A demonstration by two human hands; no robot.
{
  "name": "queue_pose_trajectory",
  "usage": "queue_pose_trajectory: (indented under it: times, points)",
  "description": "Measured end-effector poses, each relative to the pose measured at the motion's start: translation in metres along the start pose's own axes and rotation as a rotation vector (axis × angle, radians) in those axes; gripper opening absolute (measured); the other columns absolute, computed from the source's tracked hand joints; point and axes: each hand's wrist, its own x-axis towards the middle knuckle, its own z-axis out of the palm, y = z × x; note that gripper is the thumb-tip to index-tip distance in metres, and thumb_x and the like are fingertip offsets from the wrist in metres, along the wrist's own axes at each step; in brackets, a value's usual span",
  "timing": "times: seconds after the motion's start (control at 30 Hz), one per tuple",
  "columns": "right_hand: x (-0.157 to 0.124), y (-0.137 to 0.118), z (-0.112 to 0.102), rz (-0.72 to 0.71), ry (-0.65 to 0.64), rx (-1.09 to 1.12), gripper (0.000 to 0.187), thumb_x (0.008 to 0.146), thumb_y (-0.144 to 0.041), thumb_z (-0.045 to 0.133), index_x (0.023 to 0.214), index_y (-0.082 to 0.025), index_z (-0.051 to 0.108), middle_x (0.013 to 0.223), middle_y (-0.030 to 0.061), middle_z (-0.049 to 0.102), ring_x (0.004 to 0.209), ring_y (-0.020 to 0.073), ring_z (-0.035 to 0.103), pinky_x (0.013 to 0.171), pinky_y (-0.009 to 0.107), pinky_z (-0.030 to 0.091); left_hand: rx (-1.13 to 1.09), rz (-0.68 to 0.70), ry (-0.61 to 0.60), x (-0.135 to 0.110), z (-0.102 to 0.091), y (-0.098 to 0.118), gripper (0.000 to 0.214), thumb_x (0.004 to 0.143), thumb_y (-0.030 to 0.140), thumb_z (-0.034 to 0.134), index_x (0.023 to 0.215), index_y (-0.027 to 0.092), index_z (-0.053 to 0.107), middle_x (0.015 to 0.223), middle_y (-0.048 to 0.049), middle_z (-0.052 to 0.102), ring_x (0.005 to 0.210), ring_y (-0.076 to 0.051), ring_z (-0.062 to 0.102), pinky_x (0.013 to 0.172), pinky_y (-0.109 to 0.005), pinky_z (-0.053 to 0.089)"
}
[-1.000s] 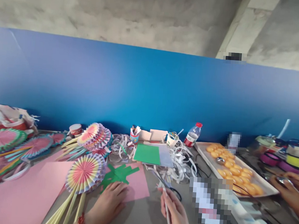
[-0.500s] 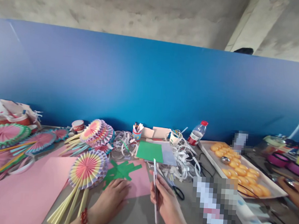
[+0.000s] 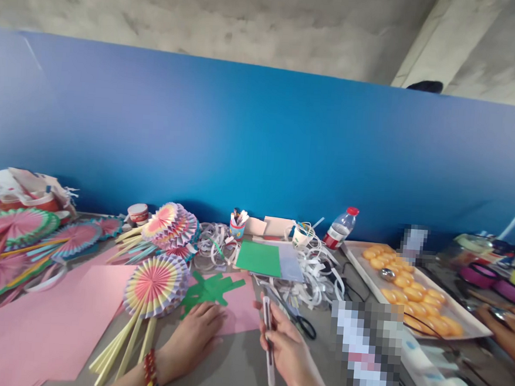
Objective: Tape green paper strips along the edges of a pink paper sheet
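My right hand (image 3: 288,348) is closed around a pale craft knife (image 3: 268,344), held upright over the grey table; no blade shows at its tip. My left hand (image 3: 197,337) lies flat, fingers stretched, at the lower edge of a cut green paper shape (image 3: 212,288). Under that shape is a pink paper sheet (image 3: 244,312). A green paper square (image 3: 259,258) lies beyond my hands, partly over a pale lilac sheet (image 3: 291,262). To the left of my left hand is a pleated paper fan (image 3: 156,286) with cream sticks.
Black-handled scissors (image 3: 306,327) lie right of my right hand, near white paper strips (image 3: 322,280). A tray (image 3: 358,265) of orange pieces, a bottle (image 3: 341,228) and another person's hand (image 3: 506,328) are at the right. Large pink paper (image 3: 54,320) covers the left.
The craft knife's blade, which stuck out at the top before, no longer shows. My right thumb has moved on the handle. My left hand stays in place, and the view has shifted slightly.
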Motion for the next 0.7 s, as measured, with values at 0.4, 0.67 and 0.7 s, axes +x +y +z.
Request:
queue_pose_trajectory:
  times: [0.4,0.67,0.7]
  points:
    - [-0.004,0.014,0.002,0.032,0.066,0.138,0.054,0.068,-0.022,0.077,0.119,-0.025,0.060,0.112,0.0075,0.071,0.089,0.0235,0.069,0.082,0.042,0.054,0.058,0.011,0.007,0.001,0.003,0.001,0.045,0.087,0.015,0.055,0.131,0.025,0.054,0.135,-0.0057,0.056,0.124,-0.027,0.048,0.106,-0.045,0.041]
    - [-0.010,0.021,-0.019,-0.138,0.208,-0.195,0.059,0.073,-0.049,0.080,0.123,-0.024,0.061,0.109,0.0090,0.072,0.084,0.0217,0.070,0.070,0.033,0.056,0.056,0.003,-0.044,0.001,0.000,0.001,0.043,0.090,0.019,0.055,0.132,0.025,0.053,0.137,-0.0046,0.055,0.126,-0.029,0.046,0.108,-0.047,0.040]
    - [-0.012,0.020,-0.022,-0.165,0.238,-0.255,0.061,0.075,-0.052,0.077,0.127,-0.025,0.059,0.105,0.0083,0.072,0.071,0.0180,0.068,0.060,0.029,0.054,0.048,0.000,-0.049,0.001,-0.001,0.001,0.044,0.090,0.018,0.055,0.133,0.026,0.052,0.138,-0.0042,0.055,0.126,-0.028,0.046,0.108,-0.047,0.040]
